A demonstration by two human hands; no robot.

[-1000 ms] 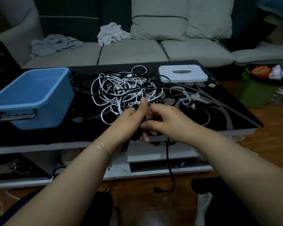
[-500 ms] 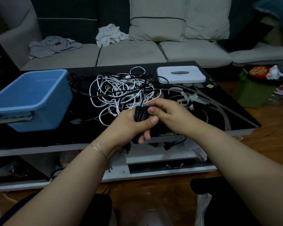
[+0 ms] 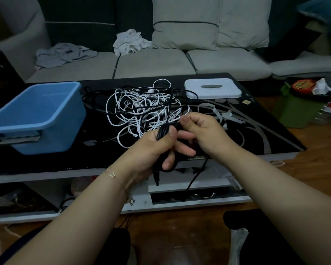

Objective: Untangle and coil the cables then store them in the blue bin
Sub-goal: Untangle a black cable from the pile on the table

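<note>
While a second ago a long black tail hung far below the near edge of the tabletop [image 3: 256, 150], now only a short end hangs there, so the coiling is almost done. The left hand [image 3: 151, 146] has its fingers [image 3: 170, 133] curled around the black cable [image 3: 161, 133] bundle, and the right hand [image 3: 203, 131] pinches one strand beside it. Behind them, mid-tabletop, lies the white tangle [image 3: 141, 111], untouched. The blue bin [image 3: 40, 115] waits at the left edge.
</note>
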